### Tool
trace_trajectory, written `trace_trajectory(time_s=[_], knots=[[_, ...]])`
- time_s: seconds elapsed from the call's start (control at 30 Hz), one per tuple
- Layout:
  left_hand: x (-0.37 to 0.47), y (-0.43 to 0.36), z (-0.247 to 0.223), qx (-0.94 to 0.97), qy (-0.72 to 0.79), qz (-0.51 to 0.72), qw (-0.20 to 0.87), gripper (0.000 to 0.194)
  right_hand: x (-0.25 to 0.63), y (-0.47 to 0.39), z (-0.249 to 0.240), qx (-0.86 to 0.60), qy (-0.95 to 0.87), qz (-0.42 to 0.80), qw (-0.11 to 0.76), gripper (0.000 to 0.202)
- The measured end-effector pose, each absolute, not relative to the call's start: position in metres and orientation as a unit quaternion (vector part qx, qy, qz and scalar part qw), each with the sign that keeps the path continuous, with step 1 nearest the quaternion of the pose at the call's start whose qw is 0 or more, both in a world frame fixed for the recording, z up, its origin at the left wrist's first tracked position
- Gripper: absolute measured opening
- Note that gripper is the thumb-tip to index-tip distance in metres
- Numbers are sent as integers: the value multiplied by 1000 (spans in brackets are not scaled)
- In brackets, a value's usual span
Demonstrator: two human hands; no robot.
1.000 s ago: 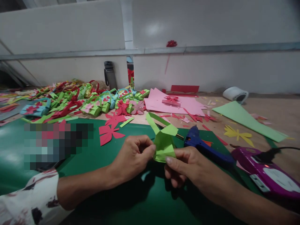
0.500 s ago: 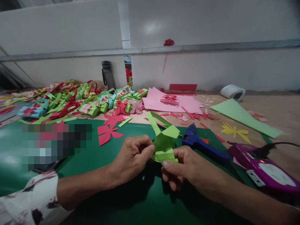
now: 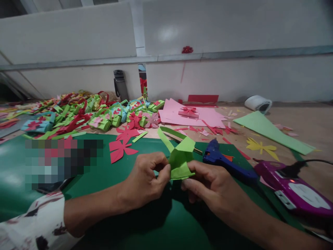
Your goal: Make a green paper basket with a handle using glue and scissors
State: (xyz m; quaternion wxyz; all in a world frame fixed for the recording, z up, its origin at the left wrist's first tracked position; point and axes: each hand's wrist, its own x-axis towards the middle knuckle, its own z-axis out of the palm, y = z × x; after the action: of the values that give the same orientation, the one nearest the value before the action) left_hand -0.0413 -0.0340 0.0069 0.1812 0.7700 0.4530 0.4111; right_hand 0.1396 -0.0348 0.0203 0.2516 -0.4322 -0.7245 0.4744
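Note:
A small lime-green paper bag [image 3: 179, 161] with a looped strip handle is held up between my two hands, above the green mat [image 3: 125, 217]. My left hand [image 3: 151, 177] pinches its left edge between thumb and forefinger. At the lower right corner, the fingers of my right hand [image 3: 208, 182] are closed on the paper, thumb below. The bag's flap stands raised at the top, below the handle. Behind the bag lies a thin gold-coloured stick [image 3: 198, 151], partly hidden. Red paper flowers [image 3: 121, 151] rest on the mat to the left.
A blue glue gun [image 3: 226, 163] lies right of my hands, near a purple power strip [image 3: 299, 191]. Many finished paper bags [image 3: 101, 121] are heaped at back left, by a grey bottle [image 3: 121, 86]. Pink sheets [image 3: 171, 113] and a folded green sheet [image 3: 273, 132] lie behind.
The paper bag has turned and tilted slightly, its handle swinging left. My right hand's fingers have shifted along its lower right edge, while my left hand keeps its pinch.

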Motion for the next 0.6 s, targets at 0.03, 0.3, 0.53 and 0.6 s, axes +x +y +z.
trace_trajectory(time_s=[0.03, 0.3, 0.53, 0.6], knots=[[-42, -34, 7, 775, 448, 409, 177, 21, 140, -35, 19, -429, -733, 463, 255, 10], [-48, -37, 9, 842, 377, 341, 179, 20, 142, -35, 18, -429, -768, 409, 243, 24], [-46, -29, -7, 860, 365, 332, 128, 14, 143, -37, 19, -392, -831, 317, 234, 23], [-45, -28, -9, 864, 366, 322, 128, 6, 143, -36, 18, -374, -846, 299, 233, 24]])
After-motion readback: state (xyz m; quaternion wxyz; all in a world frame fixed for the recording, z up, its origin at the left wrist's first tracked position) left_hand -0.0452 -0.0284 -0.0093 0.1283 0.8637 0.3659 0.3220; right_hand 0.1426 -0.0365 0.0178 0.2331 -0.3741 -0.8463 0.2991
